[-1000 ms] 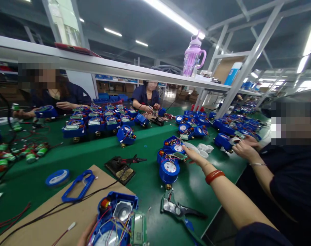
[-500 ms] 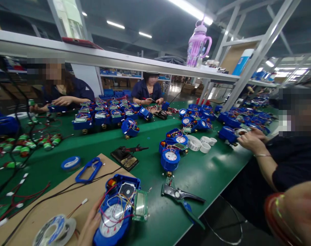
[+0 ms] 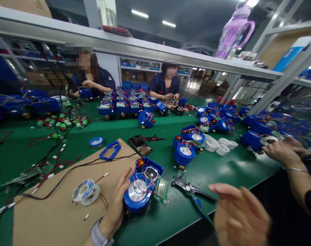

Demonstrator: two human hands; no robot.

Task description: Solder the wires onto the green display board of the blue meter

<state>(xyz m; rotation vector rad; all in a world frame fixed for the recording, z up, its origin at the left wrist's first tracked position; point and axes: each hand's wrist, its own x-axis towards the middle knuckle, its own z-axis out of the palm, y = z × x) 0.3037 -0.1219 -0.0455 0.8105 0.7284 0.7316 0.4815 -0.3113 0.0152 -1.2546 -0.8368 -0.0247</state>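
Observation:
An open blue water meter (image 3: 142, 186) with red and yellow wires and a small green circuit board lies at the edge of a cardboard sheet (image 3: 55, 212). My left hand (image 3: 116, 205), with a watch on its wrist, cups the meter's left side and holds it. My right hand (image 3: 237, 212) hovers blurred at the lower right, off the table's near edge, with its fingers apart and nothing in it. Wire-stripping pliers (image 3: 188, 188) with a blue handle lie on the green table (image 3: 222, 171) between the meter and my right hand.
A solder spool (image 3: 85, 191), a blue frame (image 3: 110, 150) and a soldering iron stand (image 3: 141, 145) lie nearby. More meters (image 3: 186, 152) and white caps (image 3: 222, 147) sit beyond. A co-worker's hands (image 3: 283, 152) work at the right; two people sit across. An overhead shelf holds a purple bottle (image 3: 234, 30).
My right hand has drawn back from the meters mid-table to the near edge. The view has swung left and down, so the meter in my left hand shows fully.

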